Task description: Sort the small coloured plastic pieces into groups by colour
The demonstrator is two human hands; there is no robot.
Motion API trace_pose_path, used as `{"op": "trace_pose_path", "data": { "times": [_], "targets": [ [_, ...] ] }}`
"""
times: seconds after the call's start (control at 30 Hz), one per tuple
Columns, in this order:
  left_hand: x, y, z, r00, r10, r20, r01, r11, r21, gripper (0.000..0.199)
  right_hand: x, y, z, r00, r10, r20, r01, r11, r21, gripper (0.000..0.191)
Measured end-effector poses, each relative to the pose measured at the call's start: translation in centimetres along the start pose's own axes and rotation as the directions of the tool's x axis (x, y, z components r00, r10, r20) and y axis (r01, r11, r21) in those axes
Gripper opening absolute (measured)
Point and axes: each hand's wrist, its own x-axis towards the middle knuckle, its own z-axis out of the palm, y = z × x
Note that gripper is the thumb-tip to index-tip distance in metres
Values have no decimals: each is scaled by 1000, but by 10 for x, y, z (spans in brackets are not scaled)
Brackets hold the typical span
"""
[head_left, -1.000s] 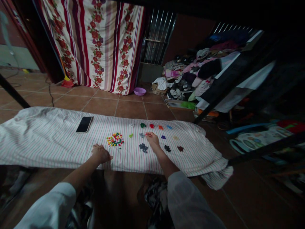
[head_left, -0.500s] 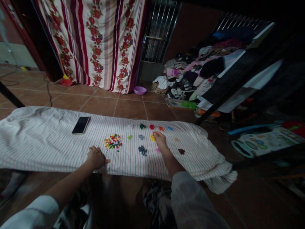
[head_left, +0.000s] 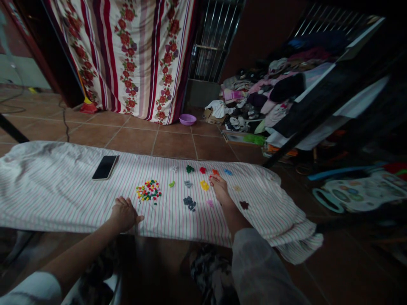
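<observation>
My right hand (head_left: 219,186) hovers at the small orange pile (head_left: 215,172), its fingertips pinched together. A small reddish bit seems to show at the fingertips, but I cannot make it out. Close by lie a yellow pile (head_left: 204,185), a red pile (head_left: 202,170) and a pink pile (head_left: 210,203). My left hand (head_left: 124,213) rests on the striped cloth (head_left: 79,203) near its front edge, thumb stretched out, holding nothing. Beyond it sits a mixed heap of small coloured pieces (head_left: 149,190).
More sorted piles are dark green (head_left: 190,169), blue (head_left: 228,171), dark grey (head_left: 190,203) and brown (head_left: 244,205). A phone (head_left: 105,167) lies at the left. On the tiled floor stand a purple basin (head_left: 187,120) and a heap of clothes (head_left: 254,95).
My right hand has moved slightly right from the yellow pile to the orange one, uncovering the yellow pieces. My left hand stays on the cloth. The camera view has shifted slightly.
</observation>
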Motion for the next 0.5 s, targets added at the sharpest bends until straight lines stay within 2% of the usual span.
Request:
{"op": "trace_pose_path", "data": {
  "times": [0.27,0.5],
  "targets": [
    [0,2,-3,1000,3,28,-5,999,48,91,17,-8,14,996,70,-57,-72,997,-32,22],
    [3,1,7,1000,-6,-23,7,1000,11,92,26,-14,29,999,13,-33,-20,978,-207,19]
  ]
}}
